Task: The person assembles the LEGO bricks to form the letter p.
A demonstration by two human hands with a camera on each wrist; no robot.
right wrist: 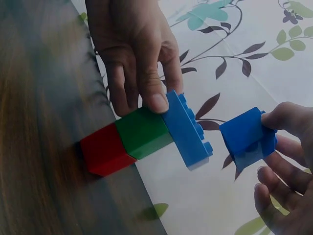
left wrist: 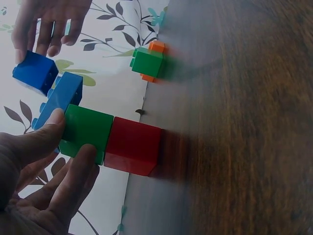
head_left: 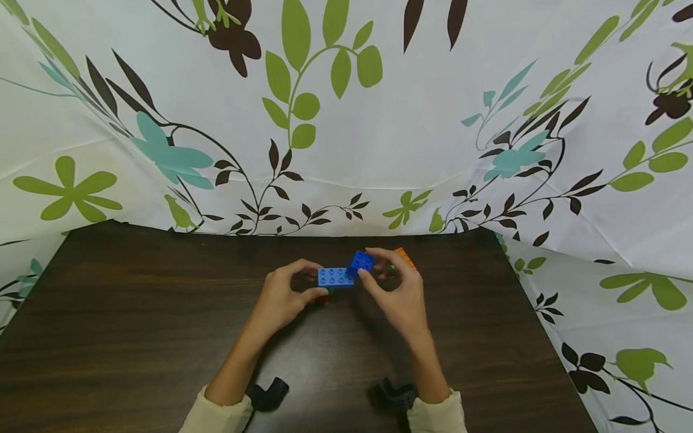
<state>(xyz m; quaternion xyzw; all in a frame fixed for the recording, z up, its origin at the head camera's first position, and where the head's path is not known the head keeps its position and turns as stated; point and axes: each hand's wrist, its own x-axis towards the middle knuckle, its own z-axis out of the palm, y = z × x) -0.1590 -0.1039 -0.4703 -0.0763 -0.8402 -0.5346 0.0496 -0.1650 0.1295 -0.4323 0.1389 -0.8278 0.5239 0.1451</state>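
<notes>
On the table stands a stack of toy building bricks: a red brick [left wrist: 133, 145] at the bottom, a green brick [left wrist: 88, 129] on it, and a long light-blue brick [head_left: 331, 278] across the top. My left hand [head_left: 284, 296] grips the stack from the left, thumb and fingers at the green and light-blue bricks. A dark-blue brick [head_left: 361, 263] is pinched between the thumb and fingers of my right hand [head_left: 402, 296]. It is tilted, just above the light-blue brick's right end; in the right wrist view a gap shows between them.
Behind my right hand, an orange brick [head_left: 405, 258] and a green brick [left wrist: 146, 62] stand together on the dark wooden table [head_left: 135, 325]. A leaf-patterned cloth [head_left: 346, 162] hangs behind the table's far edge. Black wrist-worn devices [head_left: 269, 395] sit near both cuffs.
</notes>
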